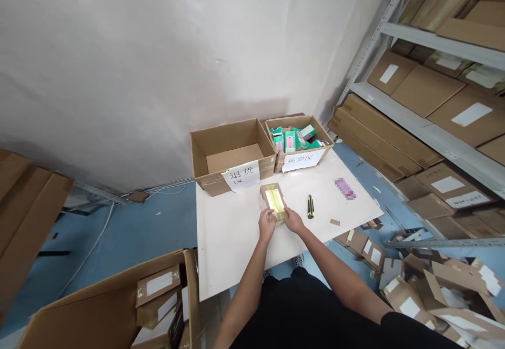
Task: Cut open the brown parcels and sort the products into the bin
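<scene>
A small taped cardboard box [274, 197] with a pale label on top is held over the white table [224, 228]. My left hand [267, 224] grips its near left corner, fingers curled. At the near right corner my right hand [293, 220] closes on the same box. To the right of it lies a black and yellow utility knife [310, 207]. A scrap of cardboard [335, 222] rests near the table's right edge, and a blurred pink-purple item [345, 188] lies farther back.
Behind stand an open carton [232, 174] with a handwritten sign and another carton [303, 161] of green boxes [291, 141]. A large carton [118, 286] with parcels is at lower left. Shelves [445, 41] of boxes line the right, with opened cartons [450, 286] on the floor.
</scene>
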Demonstrator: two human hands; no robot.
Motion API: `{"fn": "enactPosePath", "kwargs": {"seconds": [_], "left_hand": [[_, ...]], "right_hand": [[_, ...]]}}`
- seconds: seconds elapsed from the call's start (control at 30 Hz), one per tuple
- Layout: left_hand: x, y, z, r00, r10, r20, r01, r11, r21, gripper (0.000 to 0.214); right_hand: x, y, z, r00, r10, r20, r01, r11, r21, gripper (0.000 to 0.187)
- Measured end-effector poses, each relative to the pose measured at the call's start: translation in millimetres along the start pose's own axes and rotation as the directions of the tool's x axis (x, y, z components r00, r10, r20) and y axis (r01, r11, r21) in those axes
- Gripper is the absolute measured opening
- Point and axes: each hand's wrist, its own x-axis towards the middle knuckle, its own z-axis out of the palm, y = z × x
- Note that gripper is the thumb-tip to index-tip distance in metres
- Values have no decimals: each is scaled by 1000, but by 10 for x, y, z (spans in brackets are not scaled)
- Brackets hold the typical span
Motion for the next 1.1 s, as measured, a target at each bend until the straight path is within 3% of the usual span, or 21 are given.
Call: {"fn": "enactPosePath", "kwargs": {"seconds": [0.07, 0.17, 0.23, 0.37, 0.43, 0.5, 0.67, 0.77, 0.87, 1.0, 1.1], "left_hand": [[31, -62, 35, 998, -36, 50, 32, 996, 83, 40], [253, -77, -89, 997, -49, 53, 41, 987, 156, 52], [481, -13, -242, 994, -63, 92, 35, 959, 283, 65], [889, 146, -425, 946, -105, 307, -76, 847, 526, 111], [983, 163, -387, 915, -138, 379, -106, 824, 556, 126], [986, 135, -290, 909, -161, 385, -100, 812, 575, 128], [674, 58, 14, 933, -199, 301, -37, 777, 629, 128], [415, 78, 203, 930, -246, 272, 6, 750, 661, 125], [261, 112, 355, 921, -300, 249, 46, 718, 695, 122], [243, 161, 450, 894, -393, 216, 116, 668, 735, 124], [264, 198, 479, 862, -457, 219, 151, 645, 749, 127]], "right_hand": [[-31, 117, 50, 996, -30, 82, 30, 1000, 1, 71], [-9, 274, -5, 991, -101, 84, 100, 995, 17, 79], [49, 345, -144, 992, -109, 64, 109, 994, 9, 80], [200, 507, -585, 990, -141, 18, 141, 990, -25, 79], [266, 680, -824, 990, -140, -12, 140, 990, -33, 78], [319, 933, -1036, 993, -111, -36, 111, 994, -23, 77], [498, 1644, -1342, 999, 51, 4, -51, 999, -12, 74], [689, 1899, -1334, 986, 145, 79, -145, 989, -11, 67], [875, 1988, -1188, 961, 239, 140, -244, 970, 13, 55], [989, 1972, -864, 911, 375, 171, -380, 925, -5, 45], [1001, 1943, -629, 888, 442, 125, -441, 897, -34, 45]]}}
